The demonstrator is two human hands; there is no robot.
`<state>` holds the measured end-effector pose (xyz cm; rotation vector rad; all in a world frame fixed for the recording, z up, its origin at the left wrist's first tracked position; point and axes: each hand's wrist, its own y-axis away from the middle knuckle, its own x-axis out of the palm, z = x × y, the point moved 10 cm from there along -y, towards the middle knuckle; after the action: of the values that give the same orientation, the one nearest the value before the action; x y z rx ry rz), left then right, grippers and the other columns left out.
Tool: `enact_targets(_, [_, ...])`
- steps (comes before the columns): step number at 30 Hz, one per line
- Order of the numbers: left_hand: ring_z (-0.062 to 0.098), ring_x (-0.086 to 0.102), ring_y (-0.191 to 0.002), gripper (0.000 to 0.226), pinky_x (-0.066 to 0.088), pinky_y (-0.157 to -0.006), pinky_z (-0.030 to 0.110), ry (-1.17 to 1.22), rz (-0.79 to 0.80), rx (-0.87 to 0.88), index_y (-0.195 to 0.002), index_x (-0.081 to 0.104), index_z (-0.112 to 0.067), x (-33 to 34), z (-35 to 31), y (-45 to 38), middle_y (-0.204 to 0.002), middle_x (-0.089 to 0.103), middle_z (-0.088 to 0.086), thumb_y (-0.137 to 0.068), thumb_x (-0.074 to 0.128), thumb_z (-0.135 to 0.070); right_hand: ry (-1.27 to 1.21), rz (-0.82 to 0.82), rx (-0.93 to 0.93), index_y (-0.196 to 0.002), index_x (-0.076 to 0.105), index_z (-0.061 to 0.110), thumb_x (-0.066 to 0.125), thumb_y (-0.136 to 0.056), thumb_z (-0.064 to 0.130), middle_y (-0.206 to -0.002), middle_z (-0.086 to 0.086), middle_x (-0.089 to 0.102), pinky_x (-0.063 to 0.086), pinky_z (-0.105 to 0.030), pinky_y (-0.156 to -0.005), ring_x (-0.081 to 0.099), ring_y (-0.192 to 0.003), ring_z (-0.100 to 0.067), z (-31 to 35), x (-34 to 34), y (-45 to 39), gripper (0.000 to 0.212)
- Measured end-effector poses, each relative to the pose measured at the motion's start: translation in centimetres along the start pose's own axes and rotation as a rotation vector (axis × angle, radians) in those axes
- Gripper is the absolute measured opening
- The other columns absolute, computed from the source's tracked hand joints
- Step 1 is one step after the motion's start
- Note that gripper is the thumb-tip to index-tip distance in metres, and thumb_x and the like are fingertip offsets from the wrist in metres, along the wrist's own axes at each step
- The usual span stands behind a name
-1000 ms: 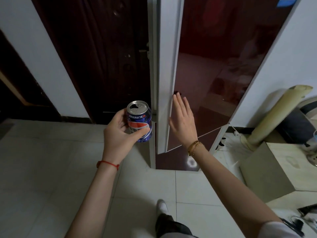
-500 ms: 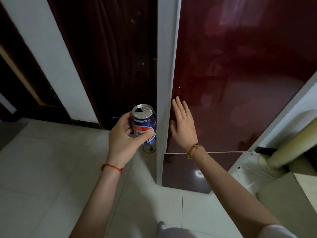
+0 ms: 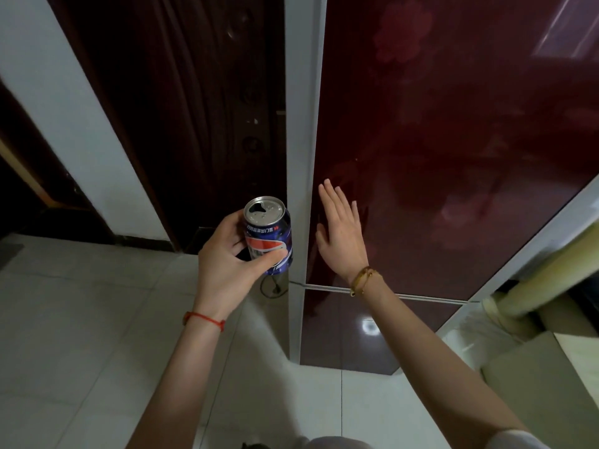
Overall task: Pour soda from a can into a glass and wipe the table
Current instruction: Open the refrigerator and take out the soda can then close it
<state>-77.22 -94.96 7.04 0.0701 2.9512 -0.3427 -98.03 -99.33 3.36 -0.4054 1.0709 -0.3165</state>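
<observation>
left hand [image 3: 227,260] fingers wrap the opened blue aluminium soda can [image 3: 269,236], upright beside the glossy dark-red fridge door [image 3: 453,157]; right hand [image 3: 340,238] flat on it. fetching step; next, find the glass.

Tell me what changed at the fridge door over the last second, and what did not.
The dark red fridge door swung from ajar toward the cabinet and now looks shut, with the right hand flat against it. The left hand holds the opened soda can upright beside the door's edge as before. Nothing was picked up or let go.
</observation>
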Motion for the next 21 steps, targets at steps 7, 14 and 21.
enact_targets(7, [-0.015, 0.06, -0.102, 0.07, 0.045, -0.084, 0.004, 0.028, 0.097, 0.03, -0.121, 0.055, -0.025, 1.0, 0.2, -3.1, -0.113, 0.061, -0.021, -0.063, 0.088, -0.003, -0.298, -0.051, 0.157, -0.146, 0.041, 0.013, 0.046, -0.098, 0.01, -0.155, -0.002, 0.037, 0.018, -0.036, -0.122, 0.02, -0.149, -0.018, -0.2, -1.1, 0.5, 0.048])
enact_targets(14, [-0.003, 0.063, -0.108, 0.071, 0.049, -0.09, 0.013, 0.08, 0.267, 0.057, -0.126, 0.058, -0.015, 2.5, 0.9, -4.4, -0.117, 0.066, -0.012, -0.064, 0.087, 0.0, -0.435, 0.034, 0.486, -0.124, 0.065, 0.017, 0.047, -0.1, 0.018, -0.121, 0.002, 0.068, 0.036, -0.002, -0.09, 0.059, -0.114, -0.009, 0.9, -0.3, 5.3, 0.03])
enact_targets(21, [-0.002, 0.064, -0.108, 0.071, 0.05, -0.089, 0.015, 0.075, 0.455, 0.072, -0.122, 0.058, -0.023, 4.1, 2.3, -3.1, -0.115, 0.066, -0.015, -0.062, 0.088, -0.001, -1.122, -0.068, 0.987, -0.122, 0.061, -0.005, 0.036, -0.101, 0.004, -0.109, -0.02, 0.067, 0.056, -0.021, -0.076, 0.066, -0.091, -0.026, 1.8, 2.4, 12.1, 0.033])
